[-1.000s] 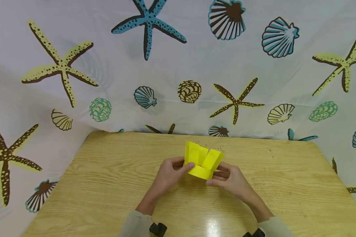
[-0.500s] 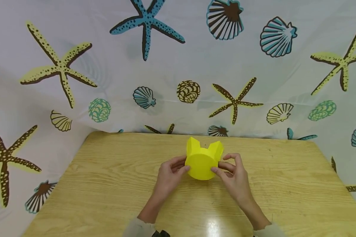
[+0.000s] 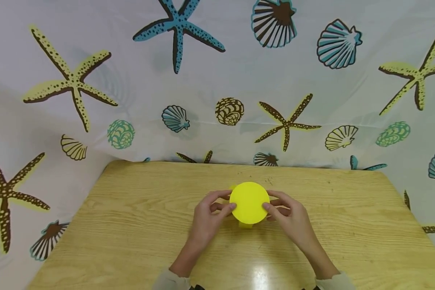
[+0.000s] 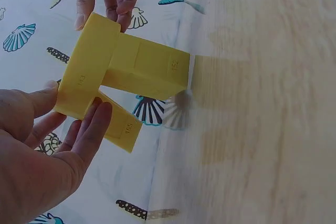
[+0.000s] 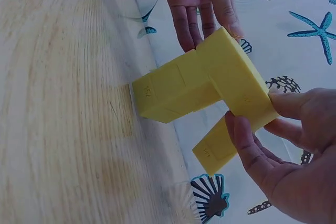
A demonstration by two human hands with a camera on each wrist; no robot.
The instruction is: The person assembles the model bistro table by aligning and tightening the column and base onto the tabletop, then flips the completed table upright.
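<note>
Both hands hold one yellow piece [image 3: 249, 203] with a round flat base and several blocky prongs. Its smooth disc faces the head camera and covers most of the prongs there. On the left rim, the left hand [image 3: 207, 215] pinches it, thumb on the disc's face and fingers behind. The right hand [image 3: 291, 217] grips the opposite rim in the same way. Seen from the left wrist, the thick base [image 4: 86, 72] bears small raised digits, and a long prong [image 4: 157, 64] points at the tabletop, its end close to the wood. A shorter prong [image 5: 215, 148] shows beside the right hand's fingers.
The light wooden table [image 3: 137, 225] spreads around the hands, with small dark specks near its back edge. Behind it and at both sides hangs a white cloth [image 3: 203, 84] printed with starfish and shells.
The yellow piece has been tipped over: its prongs pointed up and away, and now its round base faces the head camera. The right hand's raised index finger has come back to the rim.
</note>
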